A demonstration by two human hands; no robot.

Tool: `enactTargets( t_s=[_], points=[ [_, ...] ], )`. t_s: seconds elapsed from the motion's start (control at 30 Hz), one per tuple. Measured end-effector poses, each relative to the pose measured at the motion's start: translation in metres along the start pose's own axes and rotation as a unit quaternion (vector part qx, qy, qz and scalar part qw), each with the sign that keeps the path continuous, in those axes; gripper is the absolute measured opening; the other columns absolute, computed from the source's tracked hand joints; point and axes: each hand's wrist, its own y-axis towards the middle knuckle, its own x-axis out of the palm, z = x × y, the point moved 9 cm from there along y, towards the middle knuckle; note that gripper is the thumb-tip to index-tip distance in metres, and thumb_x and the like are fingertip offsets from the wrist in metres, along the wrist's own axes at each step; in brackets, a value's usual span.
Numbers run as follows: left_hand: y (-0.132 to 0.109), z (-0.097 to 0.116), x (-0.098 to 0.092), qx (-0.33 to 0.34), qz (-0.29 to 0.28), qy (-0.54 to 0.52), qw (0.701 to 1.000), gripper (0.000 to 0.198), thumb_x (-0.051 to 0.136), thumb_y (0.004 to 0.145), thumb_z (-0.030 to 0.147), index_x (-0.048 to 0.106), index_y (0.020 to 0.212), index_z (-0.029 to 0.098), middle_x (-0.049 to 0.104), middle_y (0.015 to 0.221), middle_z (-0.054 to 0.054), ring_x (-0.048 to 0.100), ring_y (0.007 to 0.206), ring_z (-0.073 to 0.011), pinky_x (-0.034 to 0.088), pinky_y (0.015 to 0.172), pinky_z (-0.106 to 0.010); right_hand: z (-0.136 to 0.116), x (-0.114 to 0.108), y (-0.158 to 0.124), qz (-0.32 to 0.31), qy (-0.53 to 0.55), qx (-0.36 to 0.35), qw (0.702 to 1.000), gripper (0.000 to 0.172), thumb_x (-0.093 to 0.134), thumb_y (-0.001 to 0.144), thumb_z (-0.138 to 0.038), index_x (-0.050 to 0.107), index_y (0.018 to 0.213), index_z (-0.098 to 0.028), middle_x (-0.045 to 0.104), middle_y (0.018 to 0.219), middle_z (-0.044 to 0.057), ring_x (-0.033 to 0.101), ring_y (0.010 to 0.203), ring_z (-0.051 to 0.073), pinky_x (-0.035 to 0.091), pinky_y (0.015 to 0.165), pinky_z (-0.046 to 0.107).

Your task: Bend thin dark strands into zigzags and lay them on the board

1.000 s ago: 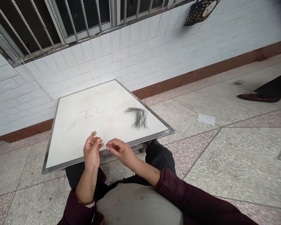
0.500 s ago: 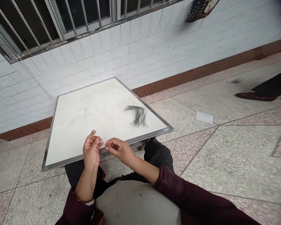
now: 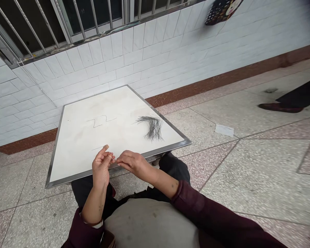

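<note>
My left hand [image 3: 101, 168], palm up, is closed in a pinch over the table's near edge. A thin dark wire [image 3: 96, 148] sticks out from its fingers toward the left. A tan wrap covers one fingertip of that hand. My right hand [image 3: 134, 163] is close by on the right, fingertips pressed together; what they hold, if anything, is too small to make out. Two bent wires [image 3: 94, 123] lie in zigzag shapes on the white tabletop [image 3: 74, 148]. A loose bundle of dark wires [image 3: 153, 127] rests at the table's right side.
The table has a grey metal rim [image 3: 170, 147] and stands against a white tiled wall [image 3: 134, 51] below a barred window [image 3: 74, 20]. A patterned bag [image 3: 220, 12] hangs on the wall. On the floor lies a white sheet [image 3: 224, 130], near another person's shoe [image 3: 280, 107].
My right hand has turned slightly, its fingers now flatter and closer together. My left hand has shifted slightly right, with the wire swung nearer level. The wires on the table stay put.
</note>
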Motion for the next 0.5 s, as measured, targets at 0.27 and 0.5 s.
enactTargets(
  t_s=[0.27,0.5],
  points=[
    [0.001,-0.013,0.0,-0.022,-0.022,0.029,0.999,0.048,0.078,0.069,0.029,0.067,0.114,0.019,0.066,0.08,-0.002,0.061,0.076,-0.0151,0.05,0.065,-0.027,-0.025,-0.002,0.011,-0.114,-0.127,-0.147,0.974,0.025,0.039,0.1,-0.018,0.064,0.101,-0.018,0.064,0.088,0.007,0.056,0.081,0.017,0.047,0.071,0.031],
    [0.0,-0.011,0.002,-0.017,-0.022,0.03,0.999,0.045,0.077,0.07,0.029,0.067,0.113,0.019,0.069,0.083,-0.003,0.063,0.075,-0.0146,0.049,0.068,-0.026,-0.025,0.001,0.016,-0.102,-0.165,-0.182,0.964,0.02,0.041,0.098,-0.013,0.061,0.096,-0.017,0.063,0.088,0.006,0.052,0.079,0.017,0.043,0.071,0.031]
  ],
)
